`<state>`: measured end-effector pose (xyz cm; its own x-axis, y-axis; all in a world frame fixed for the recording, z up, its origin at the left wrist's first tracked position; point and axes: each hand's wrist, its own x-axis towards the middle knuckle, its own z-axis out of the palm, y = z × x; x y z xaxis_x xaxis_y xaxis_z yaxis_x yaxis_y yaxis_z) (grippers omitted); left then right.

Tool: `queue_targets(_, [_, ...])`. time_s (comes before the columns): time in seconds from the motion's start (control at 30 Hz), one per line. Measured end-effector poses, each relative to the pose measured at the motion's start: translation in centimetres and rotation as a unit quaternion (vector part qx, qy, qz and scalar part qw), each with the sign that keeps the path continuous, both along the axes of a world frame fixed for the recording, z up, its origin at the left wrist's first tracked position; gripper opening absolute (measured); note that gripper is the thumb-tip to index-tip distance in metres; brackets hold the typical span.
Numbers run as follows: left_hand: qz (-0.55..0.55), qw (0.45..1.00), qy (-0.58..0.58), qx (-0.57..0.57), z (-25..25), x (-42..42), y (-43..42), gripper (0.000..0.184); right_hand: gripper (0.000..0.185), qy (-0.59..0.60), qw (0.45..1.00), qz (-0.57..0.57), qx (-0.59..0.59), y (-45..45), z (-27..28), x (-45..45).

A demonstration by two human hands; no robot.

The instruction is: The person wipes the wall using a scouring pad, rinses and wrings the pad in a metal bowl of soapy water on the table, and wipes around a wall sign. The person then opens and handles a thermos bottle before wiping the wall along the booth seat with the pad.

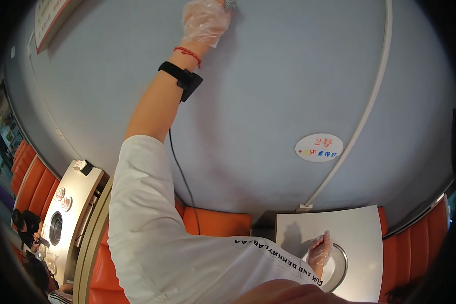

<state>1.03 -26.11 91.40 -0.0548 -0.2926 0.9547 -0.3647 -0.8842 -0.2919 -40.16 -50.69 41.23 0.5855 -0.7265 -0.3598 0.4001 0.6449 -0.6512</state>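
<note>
My left hand [205, 21], in a clear plastic glove, reaches up against the grey-blue wall [258, 91] at the top of the view. Its fingers are closed on a small grey textured pad [230, 4], partly cut off by the frame's edge. Low on the right, my right hand [319, 250] also wears a clear glove. It hovers over a round metal-rimmed basin [343, 266] on a white table [362, 228]. The right fingers look stretched out, with nothing visible in them; whether they touch the basin I cannot tell.
An oval sign [319, 147] and a white cable duct [374, 96] are on the wall. Below are orange seats [218, 221] and a dark hanging cord [180, 167]. At left, people sit by another table [76, 182]; a framed board [53, 23] hangs top left.
</note>
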Motion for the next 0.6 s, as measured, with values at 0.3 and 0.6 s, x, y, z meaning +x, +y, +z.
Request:
queue_targets(0.3, [0.014,0.982,-0.145,-0.121,7.2,6.5,8.0,0.016,0.031,0.031,0.999,-0.015,-0.013,-1.2,-1.5,-0.7])
queue_targets(0.6, [0.109,0.918,0.149,-0.351,3.9,7.5,26.1,0.037,0.033,0.004,1.0,-0.004,0.006,-0.2,-2.1,0.0])
